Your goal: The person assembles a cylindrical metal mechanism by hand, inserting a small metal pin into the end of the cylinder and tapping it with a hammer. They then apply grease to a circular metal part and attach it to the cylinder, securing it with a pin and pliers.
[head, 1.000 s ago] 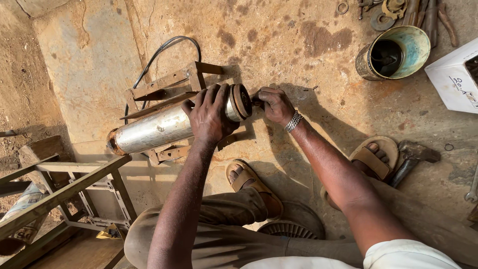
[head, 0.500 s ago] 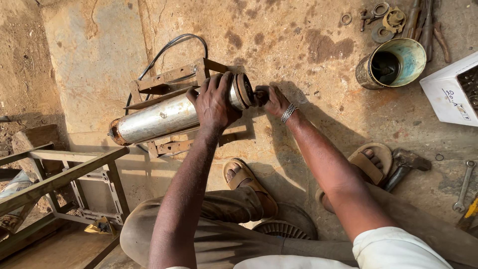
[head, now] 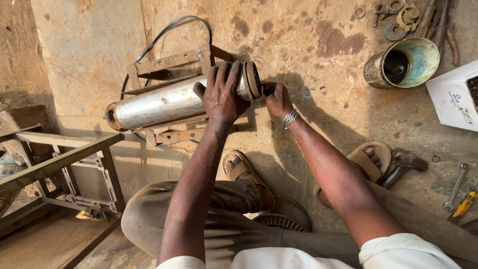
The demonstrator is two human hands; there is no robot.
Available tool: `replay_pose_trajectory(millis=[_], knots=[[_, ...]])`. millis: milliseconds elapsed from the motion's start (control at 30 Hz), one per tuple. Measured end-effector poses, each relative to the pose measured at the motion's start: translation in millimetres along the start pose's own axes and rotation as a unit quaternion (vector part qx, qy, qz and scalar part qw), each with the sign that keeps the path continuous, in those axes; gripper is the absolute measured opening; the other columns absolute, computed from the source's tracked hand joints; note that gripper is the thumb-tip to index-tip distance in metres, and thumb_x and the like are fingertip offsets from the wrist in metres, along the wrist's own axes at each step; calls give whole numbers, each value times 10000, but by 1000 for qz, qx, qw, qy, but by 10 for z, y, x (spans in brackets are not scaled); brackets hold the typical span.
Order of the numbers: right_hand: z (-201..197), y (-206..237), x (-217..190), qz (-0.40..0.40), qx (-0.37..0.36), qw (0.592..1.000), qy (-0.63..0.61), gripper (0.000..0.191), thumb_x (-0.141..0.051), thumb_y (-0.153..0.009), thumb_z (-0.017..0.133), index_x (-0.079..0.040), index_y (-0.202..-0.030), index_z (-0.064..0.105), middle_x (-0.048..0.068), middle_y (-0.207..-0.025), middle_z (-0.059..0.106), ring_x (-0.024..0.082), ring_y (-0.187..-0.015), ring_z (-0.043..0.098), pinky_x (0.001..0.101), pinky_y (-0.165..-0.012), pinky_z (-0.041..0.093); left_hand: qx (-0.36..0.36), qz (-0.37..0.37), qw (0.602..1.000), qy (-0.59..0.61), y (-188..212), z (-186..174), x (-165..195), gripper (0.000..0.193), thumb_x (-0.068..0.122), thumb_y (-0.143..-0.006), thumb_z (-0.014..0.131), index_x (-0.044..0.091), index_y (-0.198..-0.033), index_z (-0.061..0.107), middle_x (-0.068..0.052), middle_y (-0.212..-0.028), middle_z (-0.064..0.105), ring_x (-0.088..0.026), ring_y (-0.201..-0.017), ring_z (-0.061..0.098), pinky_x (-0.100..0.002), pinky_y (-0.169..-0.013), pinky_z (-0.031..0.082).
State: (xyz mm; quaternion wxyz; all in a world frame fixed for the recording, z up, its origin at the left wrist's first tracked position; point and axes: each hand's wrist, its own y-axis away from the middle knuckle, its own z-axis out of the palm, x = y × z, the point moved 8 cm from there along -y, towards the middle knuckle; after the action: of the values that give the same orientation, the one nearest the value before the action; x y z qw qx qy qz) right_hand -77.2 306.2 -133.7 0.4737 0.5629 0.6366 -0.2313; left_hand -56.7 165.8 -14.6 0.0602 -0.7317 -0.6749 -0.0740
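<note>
Fingers of the left hand (head: pixel 222 94) wrapped over the right end of a silver metal cylinder (head: pixel 164 103), clamped on it. That cylinder lay sideways on a rusty metal frame (head: pixel 167 62) on the concrete floor (head: pixel 308 45). Beside it, the right hand (head: pixel 277 98) pinched closed at the dark ringed end cap (head: pixel 252 79). An open can (head: pixel 401 63) lay well apart.

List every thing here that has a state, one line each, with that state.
Metal cylinder: lying on its side on a rusty frame.
Left hand: gripping the cylinder near its end.
Right hand: at the cylinder's end cap.
Can: tipped on its side, mouth open.
Wrench: flat on the ground.
Hammer: lying beside the sandalled foot.
</note>
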Motion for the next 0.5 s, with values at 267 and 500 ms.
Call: replay_pose_trajectory(millis=[267,500], knots=[[-317,128,-340,-203,27,936,-286,239,-139,-1043,539,-31,-1197,688,143,-1176,727,265,-1115,730,406,-1003,620,82,2,983,-165,307,370,97,909,167,-878,757,280,-1652,294,-124,-1684,342,-360,-1602,265,-515,-1336,253],[-673,78,117,-164,257,894,-328,210,-291,-1100,600,-108,-1083,702,113,-1209,751,228,-1212,706,372,-995,636,-138,-57,972,-180,249,146,128,988,434,-780,785,274,-1594,250,-206,-1578,327,-433,-1454,246,-650,-1152,244]])
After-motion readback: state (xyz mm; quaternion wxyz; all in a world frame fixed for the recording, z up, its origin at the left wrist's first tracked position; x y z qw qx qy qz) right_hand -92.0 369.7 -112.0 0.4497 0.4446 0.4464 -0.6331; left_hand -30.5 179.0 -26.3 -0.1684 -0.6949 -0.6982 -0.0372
